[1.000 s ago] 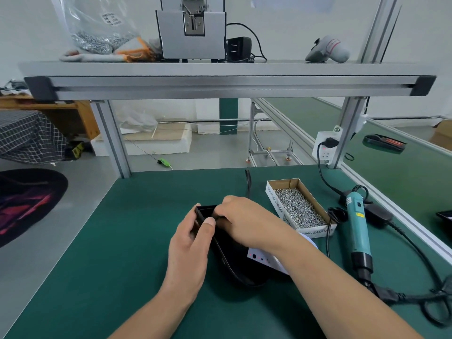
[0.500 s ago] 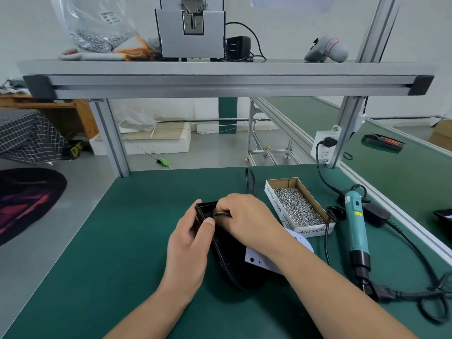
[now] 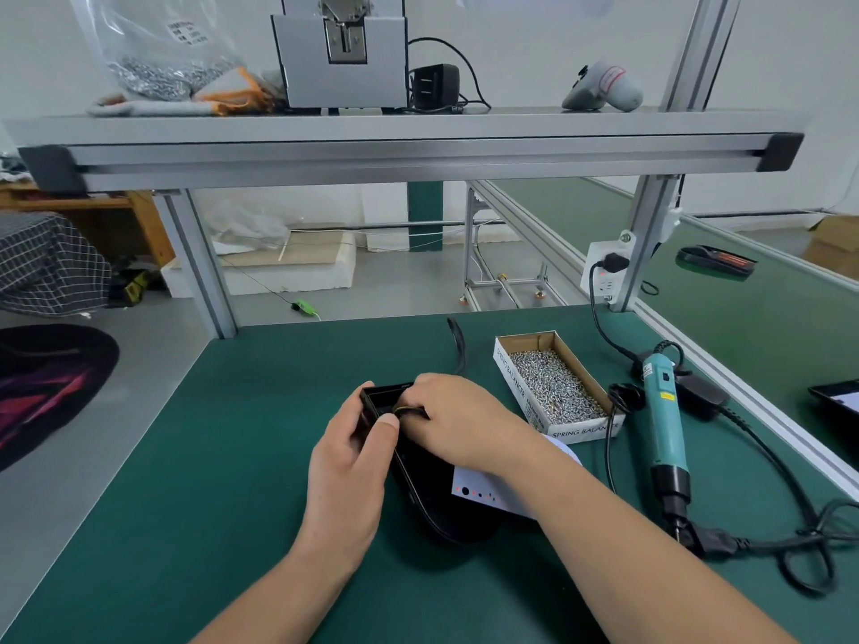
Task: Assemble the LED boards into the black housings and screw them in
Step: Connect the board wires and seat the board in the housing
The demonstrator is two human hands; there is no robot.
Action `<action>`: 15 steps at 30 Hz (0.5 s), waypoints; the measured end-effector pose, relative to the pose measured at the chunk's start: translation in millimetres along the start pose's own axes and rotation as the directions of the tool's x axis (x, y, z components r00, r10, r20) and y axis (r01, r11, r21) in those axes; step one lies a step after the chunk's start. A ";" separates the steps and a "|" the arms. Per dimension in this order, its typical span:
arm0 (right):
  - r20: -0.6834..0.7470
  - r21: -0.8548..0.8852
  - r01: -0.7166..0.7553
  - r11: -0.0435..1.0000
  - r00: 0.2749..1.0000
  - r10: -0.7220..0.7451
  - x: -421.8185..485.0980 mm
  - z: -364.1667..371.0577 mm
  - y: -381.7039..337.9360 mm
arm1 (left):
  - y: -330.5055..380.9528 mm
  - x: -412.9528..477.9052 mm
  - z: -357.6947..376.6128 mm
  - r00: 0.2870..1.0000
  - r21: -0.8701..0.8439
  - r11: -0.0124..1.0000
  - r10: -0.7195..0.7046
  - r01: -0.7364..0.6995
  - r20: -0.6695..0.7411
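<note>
On the green table (image 3: 232,457) I count one black housing (image 3: 432,495), one white LED board (image 3: 483,492), one cardboard box (image 3: 525,392) of screws and one teal electric screwdriver (image 3: 662,420). The housing lies mid-table, near me. My left hand (image 3: 348,462) has its grip closed round the housing's far left wall, thumb on the rim. My right hand (image 3: 460,420) pinches a thin wire (image 3: 404,409) in its grip just inside that far end. The board shows under the right wrist, at the housing's right side. The box reads "SPRING BALANCER".
</note>
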State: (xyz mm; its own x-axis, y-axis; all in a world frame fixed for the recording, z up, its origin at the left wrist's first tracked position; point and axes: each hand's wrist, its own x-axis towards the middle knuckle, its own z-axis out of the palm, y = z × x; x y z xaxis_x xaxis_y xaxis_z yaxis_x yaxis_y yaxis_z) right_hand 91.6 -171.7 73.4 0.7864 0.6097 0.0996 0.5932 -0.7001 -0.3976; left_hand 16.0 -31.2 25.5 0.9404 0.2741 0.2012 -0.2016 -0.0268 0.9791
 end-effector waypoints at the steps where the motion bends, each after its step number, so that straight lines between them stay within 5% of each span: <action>1: 0.003 -0.041 0.002 0.999 1.000 -0.002 0.8 1.4 -0.6 | -1.3 0.5 0.2 1.000 -0.003 1.000 0.000 0.000 0.002; 6: 0.047 -0.059 -0.007 0.998 0.999 0.010 3.7 3.0 3.0 | -6.7 5.9 -0.4 0.999 -0.006 1.000 -0.010 0.010 0.039; 12: -0.140 0.440 -0.018 0.898 0.986 0.088 -18.1 -23.1 31.6 | -15.9 10.2 -1.8 0.997 -0.103 0.994 -0.035 0.042 0.068; 15: -0.136 0.407 -0.137 0.903 0.969 0.208 -28.6 -41.4 46.8 | -16.1 10.6 -1.9 0.997 -0.105 0.994 -0.036 0.043 0.065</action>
State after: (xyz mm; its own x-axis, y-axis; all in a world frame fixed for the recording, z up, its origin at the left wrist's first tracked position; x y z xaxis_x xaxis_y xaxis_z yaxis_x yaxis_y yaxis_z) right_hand 104.0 -237.2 89.7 0.9087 0.3941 0.1375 0.3575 -0.5648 -0.7438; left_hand 28.6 -26.0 11.8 0.9629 0.2114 0.1675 -0.1891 0.0864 0.9781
